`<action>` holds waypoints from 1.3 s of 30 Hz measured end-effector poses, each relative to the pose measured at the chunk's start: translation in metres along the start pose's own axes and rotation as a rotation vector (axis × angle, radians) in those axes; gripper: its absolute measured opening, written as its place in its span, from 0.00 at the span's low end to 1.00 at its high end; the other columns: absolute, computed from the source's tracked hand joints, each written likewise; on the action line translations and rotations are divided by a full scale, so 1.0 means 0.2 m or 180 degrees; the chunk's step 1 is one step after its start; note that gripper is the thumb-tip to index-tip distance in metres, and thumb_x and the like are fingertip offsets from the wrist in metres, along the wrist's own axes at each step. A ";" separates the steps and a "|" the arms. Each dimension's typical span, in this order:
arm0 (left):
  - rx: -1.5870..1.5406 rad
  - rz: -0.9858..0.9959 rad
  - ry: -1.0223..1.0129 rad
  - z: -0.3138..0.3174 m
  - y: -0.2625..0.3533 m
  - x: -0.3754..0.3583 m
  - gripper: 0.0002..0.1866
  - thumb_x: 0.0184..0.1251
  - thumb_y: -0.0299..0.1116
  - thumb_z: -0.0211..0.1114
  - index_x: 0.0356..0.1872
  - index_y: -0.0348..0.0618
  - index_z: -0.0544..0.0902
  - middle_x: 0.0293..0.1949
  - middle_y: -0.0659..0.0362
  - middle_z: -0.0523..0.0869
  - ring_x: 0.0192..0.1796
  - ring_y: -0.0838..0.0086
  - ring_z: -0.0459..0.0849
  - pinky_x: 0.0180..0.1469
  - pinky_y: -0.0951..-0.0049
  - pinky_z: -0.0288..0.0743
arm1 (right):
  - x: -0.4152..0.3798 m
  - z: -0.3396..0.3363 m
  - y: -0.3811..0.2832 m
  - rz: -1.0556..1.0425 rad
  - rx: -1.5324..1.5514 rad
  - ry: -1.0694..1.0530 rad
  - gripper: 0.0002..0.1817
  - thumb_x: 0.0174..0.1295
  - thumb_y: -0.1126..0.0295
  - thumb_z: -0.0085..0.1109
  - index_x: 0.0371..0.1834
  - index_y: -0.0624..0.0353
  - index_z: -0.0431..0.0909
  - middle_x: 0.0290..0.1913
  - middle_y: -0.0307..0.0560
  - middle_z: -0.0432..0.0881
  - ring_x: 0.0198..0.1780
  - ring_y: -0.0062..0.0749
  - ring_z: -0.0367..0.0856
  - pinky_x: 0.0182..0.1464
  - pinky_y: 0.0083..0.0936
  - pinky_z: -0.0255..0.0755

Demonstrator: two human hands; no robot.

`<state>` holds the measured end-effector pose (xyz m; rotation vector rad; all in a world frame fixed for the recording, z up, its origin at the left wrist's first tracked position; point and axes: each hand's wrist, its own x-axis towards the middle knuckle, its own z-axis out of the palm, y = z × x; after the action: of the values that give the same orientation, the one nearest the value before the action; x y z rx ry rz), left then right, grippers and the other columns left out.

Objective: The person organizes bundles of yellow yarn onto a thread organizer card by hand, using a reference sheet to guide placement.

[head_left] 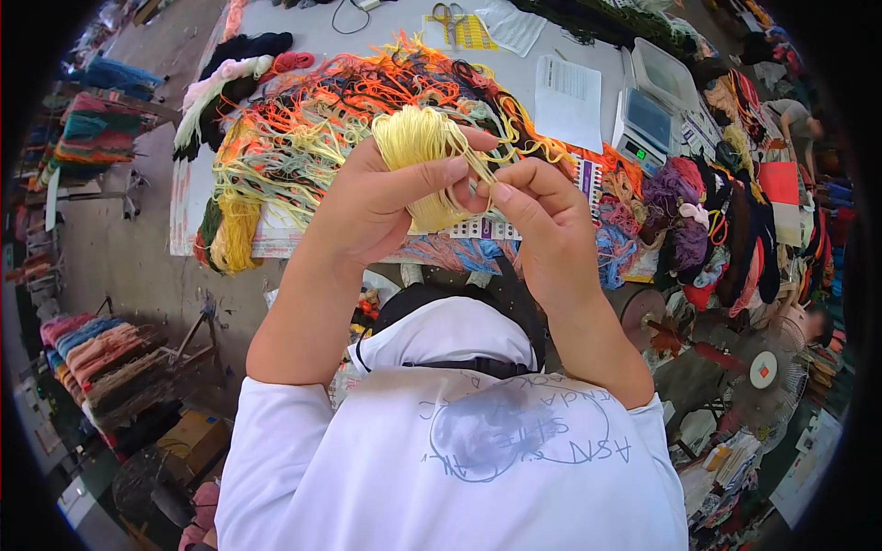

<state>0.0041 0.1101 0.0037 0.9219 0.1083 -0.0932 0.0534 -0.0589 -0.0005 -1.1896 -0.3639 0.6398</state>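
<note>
A thick bundle of pale yellow yarn is held above the table in front of me. My left hand is wrapped round it, the thumb lying across its front. My right hand pinches several yellow strands at the bundle's right side, between thumb and forefinger. Below and behind the hands a large heap of mixed yarn, orange, yellow, grey and black, spreads over the table. Part of a white card with purple marks and notched edges shows behind my right hand.
On the table are scissors, a paper sheet, a digital scale and a clear plastic tub. Purple yarn lies at the right. A fan stands lower right, yarn racks at left. Another person bends at far right.
</note>
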 end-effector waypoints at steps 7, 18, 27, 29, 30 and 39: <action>-0.0040 -0.0060 0.0108 0.01 0.01 0.00 0.18 0.66 0.32 0.54 0.52 0.30 0.75 0.49 0.50 0.79 0.51 0.67 0.80 0.53 0.67 0.74 | 0.06 0.04 0.03 -0.0072 -0.0335 0.0247 0.06 0.59 0.74 0.57 0.36 0.65 0.76 0.32 0.41 0.81 0.33 0.15 0.76 0.36 0.15 0.70; -0.0131 -0.0003 0.0065 -0.04 0.00 0.01 0.18 0.66 0.32 0.54 0.52 0.29 0.74 0.50 0.49 0.79 0.52 0.67 0.79 0.55 0.67 0.72 | 0.06 0.03 0.00 0.0369 -0.0121 -0.0115 0.06 0.60 0.74 0.58 0.34 0.66 0.76 0.30 0.40 0.81 0.30 0.13 0.76 0.31 0.11 0.68; 0.0210 0.0163 0.0132 -0.02 0.01 0.01 0.17 0.60 0.29 0.60 0.50 0.32 0.76 0.48 0.53 0.81 0.46 0.73 0.81 0.51 0.70 0.72 | 0.07 0.03 0.06 0.0209 0.0119 0.0127 0.04 0.61 0.74 0.54 0.33 0.64 0.74 0.25 0.33 0.74 0.28 0.09 0.70 0.30 0.10 0.64; 0.0141 0.0186 0.0176 -0.04 -0.01 0.03 0.18 0.59 0.29 0.62 0.49 0.33 0.76 0.47 0.53 0.81 0.44 0.75 0.81 0.50 0.71 0.72 | 0.07 0.02 0.07 0.0154 0.0067 0.0237 0.04 0.61 0.74 0.54 0.33 0.64 0.74 0.25 0.33 0.74 0.29 0.10 0.70 0.31 0.11 0.64; 0.0178 0.0171 -0.0190 -0.09 -0.02 0.05 0.19 0.57 0.30 0.64 0.50 0.33 0.76 0.41 0.55 0.81 0.38 0.77 0.80 0.44 0.74 0.72 | 0.08 0.01 0.08 0.0088 0.0009 0.0340 0.04 0.61 0.74 0.53 0.33 0.63 0.74 0.25 0.34 0.73 0.29 0.10 0.69 0.32 0.11 0.65; 0.0322 -0.1525 0.0499 -1.00 0.18 0.02 0.07 0.67 0.36 0.55 0.31 0.47 0.72 0.13 0.74 0.59 0.11 0.89 0.53 0.12 0.85 0.47 | -0.22 -1.16 0.08 0.1469 0.0515 0.0384 0.10 0.63 0.64 0.55 0.37 0.60 0.73 0.19 0.28 0.58 0.20 0.11 0.55 0.17 0.10 0.45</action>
<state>0.0019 0.2924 -0.0881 0.9889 0.4733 -0.4742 0.1487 -0.2548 -0.0926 -1.1566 0.0707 0.9709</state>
